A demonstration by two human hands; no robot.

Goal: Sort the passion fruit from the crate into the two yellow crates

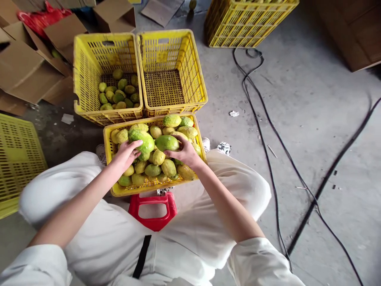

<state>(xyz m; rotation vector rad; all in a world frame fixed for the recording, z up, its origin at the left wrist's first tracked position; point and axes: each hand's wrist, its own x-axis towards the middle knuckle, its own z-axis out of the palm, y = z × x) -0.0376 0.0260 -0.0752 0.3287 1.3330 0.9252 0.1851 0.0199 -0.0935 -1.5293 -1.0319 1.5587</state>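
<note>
A yellow plastic crate [107, 141] heaped with green-yellow mangoes sits between my knees, over a red stool [152, 216]. My left hand [126, 155] grips a large green mango [142, 140] on top of the heap. My right hand [184, 152] holds another green mango [166, 143] beside it. Both fruits touch the pile.
Two more yellow crates stand beyond: the left crate [89, 67] holds several mangoes, the right crate [196, 71] has a bare bottom. Another yellow crate [247, 24] stands farther back, one more crate [14, 159] at left. Cardboard boxes [26, 67] lie at left. Black cables [268, 131] cross the concrete floor.
</note>
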